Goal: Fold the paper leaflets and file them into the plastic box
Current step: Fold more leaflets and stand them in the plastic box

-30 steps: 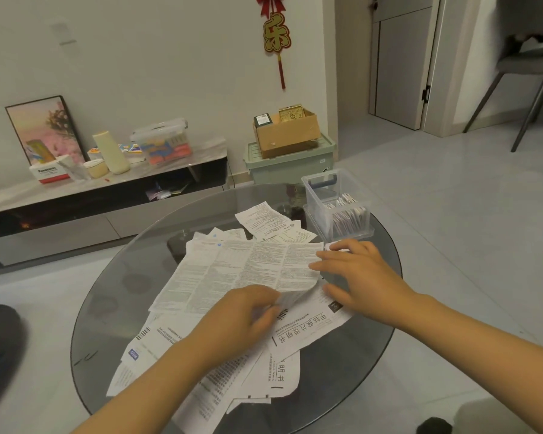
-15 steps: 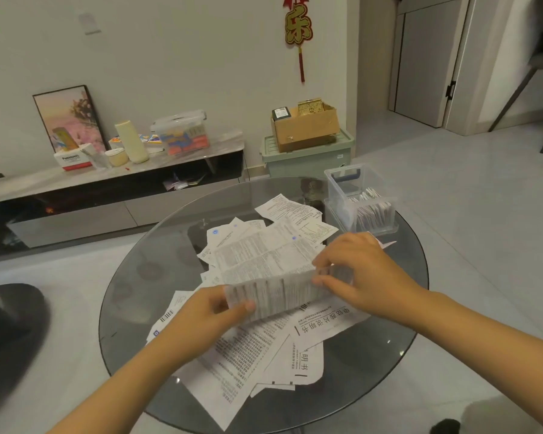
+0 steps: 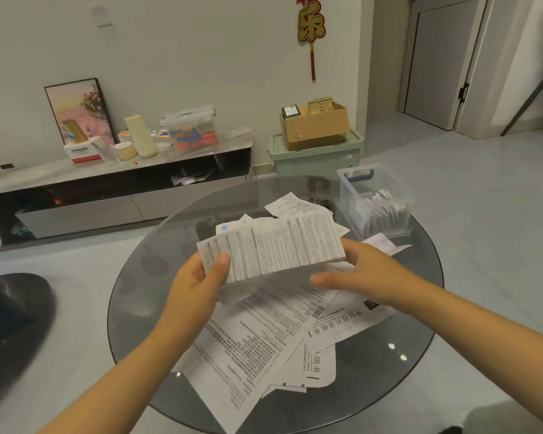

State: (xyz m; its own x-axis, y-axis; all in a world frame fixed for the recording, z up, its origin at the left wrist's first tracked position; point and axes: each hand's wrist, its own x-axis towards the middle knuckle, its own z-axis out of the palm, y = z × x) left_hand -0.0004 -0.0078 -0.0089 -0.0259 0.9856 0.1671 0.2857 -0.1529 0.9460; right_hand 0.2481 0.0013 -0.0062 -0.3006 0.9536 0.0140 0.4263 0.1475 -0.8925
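My left hand [image 3: 201, 281] holds the left end of a leaflet [image 3: 273, 245] above the table [image 3: 145, 277], thumb pressed on its printed face, fingers curled behind. My right hand [image 3: 362, 277] pinches the right end: the fingers are hidden under the sheet and the thumb sticks out flat below its edge. Both forearms reach in from the bottom corners. The leaflet is thin white paper, ribbed with vertical creases and dense grey print, folded into a long strip. More sheets [image 3: 264, 339] lie flat and overlapping on the round, smoky glass top. The clear plastic box [image 3: 355, 195] stands at the table's far right edge, folded papers packed upright inside.
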